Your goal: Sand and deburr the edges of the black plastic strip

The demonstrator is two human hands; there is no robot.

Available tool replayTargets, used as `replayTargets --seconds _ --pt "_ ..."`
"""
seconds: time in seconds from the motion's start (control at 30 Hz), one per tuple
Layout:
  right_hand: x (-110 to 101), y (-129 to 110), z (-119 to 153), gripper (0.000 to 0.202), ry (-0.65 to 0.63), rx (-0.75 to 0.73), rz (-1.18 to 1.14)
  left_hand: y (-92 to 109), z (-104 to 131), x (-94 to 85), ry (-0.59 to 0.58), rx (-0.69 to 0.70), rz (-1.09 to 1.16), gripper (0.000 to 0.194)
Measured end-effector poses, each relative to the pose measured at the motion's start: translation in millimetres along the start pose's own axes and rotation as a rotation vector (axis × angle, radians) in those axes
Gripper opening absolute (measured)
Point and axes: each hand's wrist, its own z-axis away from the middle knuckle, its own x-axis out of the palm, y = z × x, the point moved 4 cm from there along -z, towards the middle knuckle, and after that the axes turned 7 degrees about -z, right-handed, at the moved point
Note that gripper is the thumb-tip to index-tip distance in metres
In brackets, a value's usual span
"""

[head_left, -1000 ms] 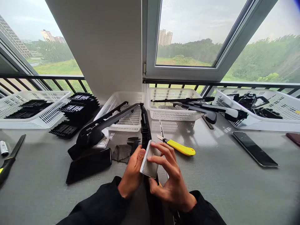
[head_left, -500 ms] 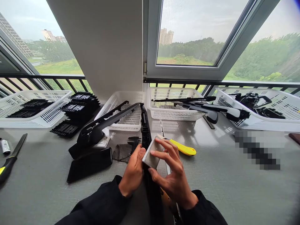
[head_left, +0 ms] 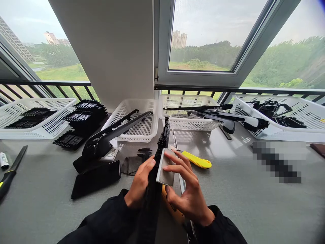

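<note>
A long black plastic part (head_left: 162, 139) runs up the middle, with my left hand (head_left: 141, 183) closed round its left side. In my right hand (head_left: 186, 183) is a flat grey block (head_left: 166, 169), fingers on its face, its edge against the black part. Under my right hand lie an orange-handled tool (head_left: 172, 208), partly hidden, and a thin metal strip (head_left: 182, 184). A yellow cutter (head_left: 196, 160) rests just right of the block. Left of my left hand are a dark cloth (head_left: 130, 166) and a black caliper (head_left: 144, 153).
White baskets (head_left: 138, 138) line the back. Black trim pieces (head_left: 99, 145), a phone (head_left: 96, 179) and stacked black parts (head_left: 85, 115) lie left. A knife-shaped tool (head_left: 12, 173) sits far left. More trim (head_left: 225, 120) and a blurred-out object (head_left: 276, 162) are right.
The black part has tilted, its far end shifting right and nearer, its near end left. The grey block has turned more upright, uncovering more of the orange handle.
</note>
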Motion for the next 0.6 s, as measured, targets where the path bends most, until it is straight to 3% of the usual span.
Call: replayTargets --seconds 0.27,0.47,0.6 --pt "-5.1 -1.5 -1.4 0.052 0.060 -0.006 0.036 -1.1 -1.0 3.6 -0.145 0.025 0.129 0.055" --pt "0.5 -4.1 0.5 0.058 -0.022 -0.042 -0.015 2.3 -2.6 -0.1 -0.072 0.010 0.229 0.062" --pt "-1.1 -2.1 0.6 0.053 0.031 -0.011 0.020 -3.3 -1.4 1.5 -0.105 0.005 0.141 0.058"
